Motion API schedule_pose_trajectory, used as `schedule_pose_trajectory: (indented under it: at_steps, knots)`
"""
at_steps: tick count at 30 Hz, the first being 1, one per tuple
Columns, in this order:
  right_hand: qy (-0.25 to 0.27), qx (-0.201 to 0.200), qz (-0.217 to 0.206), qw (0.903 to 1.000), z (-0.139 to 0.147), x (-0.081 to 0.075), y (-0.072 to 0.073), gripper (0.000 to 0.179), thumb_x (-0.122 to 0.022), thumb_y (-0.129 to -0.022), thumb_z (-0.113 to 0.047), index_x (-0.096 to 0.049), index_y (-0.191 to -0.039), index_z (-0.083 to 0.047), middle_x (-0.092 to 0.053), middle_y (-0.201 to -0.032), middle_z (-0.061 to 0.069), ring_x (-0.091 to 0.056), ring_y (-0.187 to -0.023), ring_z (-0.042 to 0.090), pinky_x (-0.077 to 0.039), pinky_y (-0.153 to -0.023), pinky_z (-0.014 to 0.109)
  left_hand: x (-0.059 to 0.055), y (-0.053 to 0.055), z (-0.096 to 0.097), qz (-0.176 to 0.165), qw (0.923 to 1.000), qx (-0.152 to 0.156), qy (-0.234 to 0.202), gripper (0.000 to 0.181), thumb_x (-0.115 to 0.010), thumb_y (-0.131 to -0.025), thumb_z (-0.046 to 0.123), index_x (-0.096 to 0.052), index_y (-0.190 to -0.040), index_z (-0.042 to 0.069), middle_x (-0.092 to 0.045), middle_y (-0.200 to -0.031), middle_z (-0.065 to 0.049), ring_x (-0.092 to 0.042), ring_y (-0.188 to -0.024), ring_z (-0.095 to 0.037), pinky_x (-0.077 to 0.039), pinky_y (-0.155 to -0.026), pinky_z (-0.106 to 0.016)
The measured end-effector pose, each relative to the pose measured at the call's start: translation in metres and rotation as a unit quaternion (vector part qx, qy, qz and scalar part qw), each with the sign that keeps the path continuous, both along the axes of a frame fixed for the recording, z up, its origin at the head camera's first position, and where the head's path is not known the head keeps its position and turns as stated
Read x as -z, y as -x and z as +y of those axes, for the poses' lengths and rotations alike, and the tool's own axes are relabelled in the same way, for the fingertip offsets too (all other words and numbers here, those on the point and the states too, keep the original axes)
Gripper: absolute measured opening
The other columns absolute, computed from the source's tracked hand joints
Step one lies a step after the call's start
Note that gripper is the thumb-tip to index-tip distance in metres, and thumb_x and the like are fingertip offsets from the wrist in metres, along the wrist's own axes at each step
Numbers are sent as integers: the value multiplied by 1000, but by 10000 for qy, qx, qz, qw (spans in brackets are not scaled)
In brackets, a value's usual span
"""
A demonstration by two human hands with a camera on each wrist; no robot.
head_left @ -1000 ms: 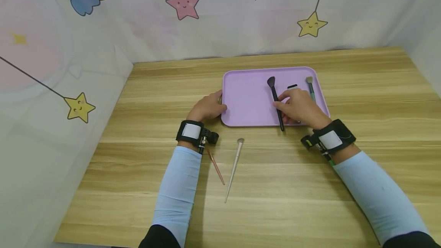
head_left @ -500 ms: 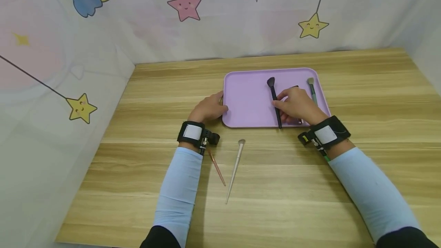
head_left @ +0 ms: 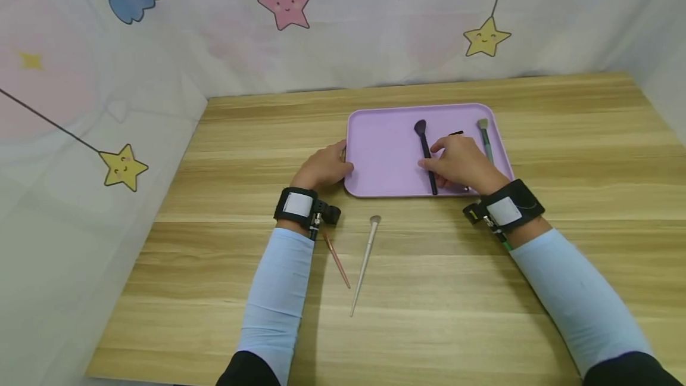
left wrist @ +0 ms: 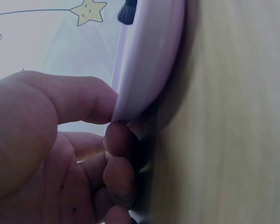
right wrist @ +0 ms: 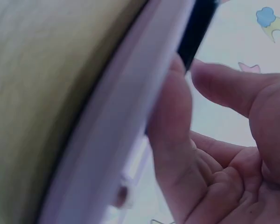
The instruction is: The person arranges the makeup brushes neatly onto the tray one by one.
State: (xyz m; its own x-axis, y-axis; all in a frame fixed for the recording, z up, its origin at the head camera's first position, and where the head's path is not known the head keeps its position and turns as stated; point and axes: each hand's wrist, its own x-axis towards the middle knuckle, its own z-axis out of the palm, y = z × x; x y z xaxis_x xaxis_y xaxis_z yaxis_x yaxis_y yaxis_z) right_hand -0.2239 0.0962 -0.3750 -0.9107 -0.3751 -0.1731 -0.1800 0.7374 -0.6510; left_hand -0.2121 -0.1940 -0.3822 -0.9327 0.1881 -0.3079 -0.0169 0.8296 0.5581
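A lilac tray (head_left: 380,153) lies on the wooden table, its left rim gripped by my left hand (head_left: 323,167). In the left wrist view the thumb (left wrist: 91,100) presses over the rim, with curled fingers below. Over the tray's right half, my right hand (head_left: 462,162) pinches a black makeup brush (head_left: 423,139) by its handle (right wrist: 198,35), bristles toward the back. To its right lies a makeup brush with a green handle (head_left: 486,140), partly behind the hand. Another item with a dark end (head_left: 456,133) is mostly hidden under the right hand.
In front of the tray, a makeup brush with a whitish handle (head_left: 366,261) lies on the table. Left of it is a thin rose-gold brush (head_left: 337,262), its upper end hidden by the left wrist camera (head_left: 328,214). A printed cloth (head_left: 343,58) stands behind the table.
The black brush has shifted slightly back and left with my right hand; its handle end, earlier past the tray's front rim, is now within it. My left hand stays at the rim.
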Motion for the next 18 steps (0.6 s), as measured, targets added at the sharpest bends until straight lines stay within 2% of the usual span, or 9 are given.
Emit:
schedule_pose_trajectory:
  at_steps: [7, 11, 18]
  knots:
    - [-277, -133, 169, 9994, -4, -5, -8, 49, -69, -92, -16, -57, -128, 14, -67, -61, 5, -63, -49, 16, -45, -49, 29, -2, 1, -1, -22, 10000, -3, -11, 72, -52, -96, 23, -26, -160, 5, -45, -152, -14, -50, -113, -30, -39, -92, -38]
    - [-364, -57, 303, 9989, -6, -2, -8, 46, -68, -93, -15, -58, -129, 13, -67, -61, 5, -62, -50, 16, -45, -49, 29, -2, 2, -1, -46, 10000, 6, -9, 72, -51, -96, 23, -25, -160, 5, -43, -154, -14, -48, -116, -30, -38, -96, -39]
    - [-462, -86, 441, 9979, -6, 3, -7, 45, -69, -95, -17, -59, -127, 14, -65, -61, 6, -60, -51, 16, -44, -49, 29, -2, 1, 0, -91, 9999, -8, -53, 72, -52, -95, 23, -25, -161, 6, -46, -151, -14, -49, -114, -31, -38, -93, -40]
